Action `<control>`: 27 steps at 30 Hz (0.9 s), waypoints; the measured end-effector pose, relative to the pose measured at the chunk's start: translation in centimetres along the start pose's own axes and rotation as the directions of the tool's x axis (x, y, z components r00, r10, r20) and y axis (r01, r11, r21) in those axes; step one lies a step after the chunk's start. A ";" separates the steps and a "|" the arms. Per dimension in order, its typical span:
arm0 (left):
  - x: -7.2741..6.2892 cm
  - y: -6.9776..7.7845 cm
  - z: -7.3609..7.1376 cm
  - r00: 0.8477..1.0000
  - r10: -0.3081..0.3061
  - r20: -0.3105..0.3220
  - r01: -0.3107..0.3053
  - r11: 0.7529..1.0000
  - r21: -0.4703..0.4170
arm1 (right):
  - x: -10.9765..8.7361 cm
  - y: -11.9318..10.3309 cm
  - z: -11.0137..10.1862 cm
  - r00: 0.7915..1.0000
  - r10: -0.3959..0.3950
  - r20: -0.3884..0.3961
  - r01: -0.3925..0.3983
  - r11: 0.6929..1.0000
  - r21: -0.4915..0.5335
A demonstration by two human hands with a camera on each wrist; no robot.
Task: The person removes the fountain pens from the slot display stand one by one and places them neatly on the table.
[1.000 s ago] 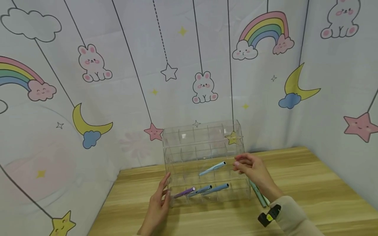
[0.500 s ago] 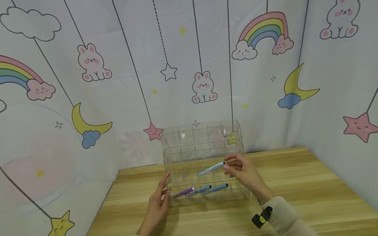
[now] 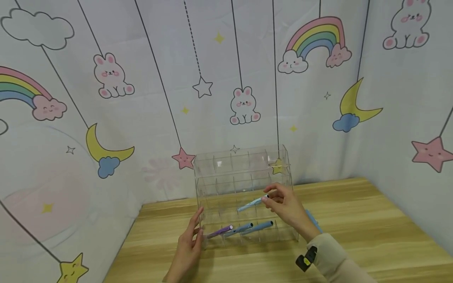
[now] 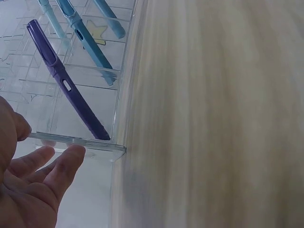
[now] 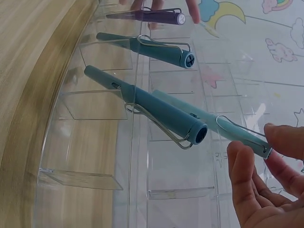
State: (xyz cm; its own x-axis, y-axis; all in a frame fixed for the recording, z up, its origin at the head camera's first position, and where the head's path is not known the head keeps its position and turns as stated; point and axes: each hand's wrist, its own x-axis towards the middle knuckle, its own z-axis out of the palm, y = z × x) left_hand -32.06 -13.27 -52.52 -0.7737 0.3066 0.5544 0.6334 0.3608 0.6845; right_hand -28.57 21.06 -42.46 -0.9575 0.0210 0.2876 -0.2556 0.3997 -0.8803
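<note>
A clear acrylic pen stand (image 3: 244, 159) with stepped rows of compartments stands on the table. My right hand (image 3: 283, 202) pinches the cap end of a pale blue pen (image 5: 190, 114) between thumb and fingers; the pen slants in an upper row. Below it, a purple pen (image 3: 219, 232) and two darker blue pens, one at left (image 3: 238, 230) and one at right (image 3: 257, 228), lean in the lowest row. My left hand (image 3: 187, 245) rests against the stand's left side, its fingertips (image 4: 73, 154) touching the outer face of the side panel.
A blue pen-like thing (image 3: 313, 221) lies on the wooden table (image 3: 354, 224) right of the stand, partly hidden by my right forearm. A curtain (image 3: 226, 59) printed with rabbits, stars and rainbows hangs behind and at both sides.
My right hand has moved left from beside the stand to the pale blue pen and has taken its cap end. The left hand has stayed at the stand's side.
</note>
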 end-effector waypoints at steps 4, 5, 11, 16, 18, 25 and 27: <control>0.0 0.0 0.0 1.000 -0.014 0.003 0.014 1.000 -0.007 | 0.0 0.0 0.2 1.000 0.005 -0.018 -0.006 1.000 -0.003; 0.0 0.0 0.0 1.000 -0.019 0.004 0.019 1.000 -0.006 | -0.1 -0.1 0.2 1.000 0.006 -0.024 -0.006 1.000 0.000; 0.0 -0.1 0.0 1.000 -0.025 0.004 0.025 1.000 0.007 | -0.2 -0.6 0.2 0.994 0.058 -0.096 -0.055 0.998 0.030; 0.1 0.1 0.0 0.999 -0.032 0.007 0.032 0.999 -0.004 | -0.1 -0.7 0.0 0.980 0.113 -0.161 -0.098 0.990 0.097; 0.1 0.1 0.0 0.999 -0.034 0.004 0.034 0.999 -0.005 | -0.2 -0.8 -0.1 0.976 0.130 -0.173 -0.104 0.983 0.151; 0.1 0.2 0.0 1.000 -0.030 0.002 0.030 1.000 0.005 | -0.1 -0.9 -0.3 0.963 0.160 -0.218 -0.092 0.952 0.291; 0.1 0.2 -0.1 1.000 -0.026 0.004 0.026 1.000 0.004 | -0.2 -1.0 -0.4 0.960 0.167 -0.224 -0.094 0.947 0.306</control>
State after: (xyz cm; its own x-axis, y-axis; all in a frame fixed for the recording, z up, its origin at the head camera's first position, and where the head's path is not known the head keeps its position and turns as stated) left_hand -32.05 -13.23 -52.32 -0.7899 0.3006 0.5345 0.6132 0.3725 0.6966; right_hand -28.08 21.02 -41.50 -0.9323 0.2922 0.2132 -0.1931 0.0963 -0.9764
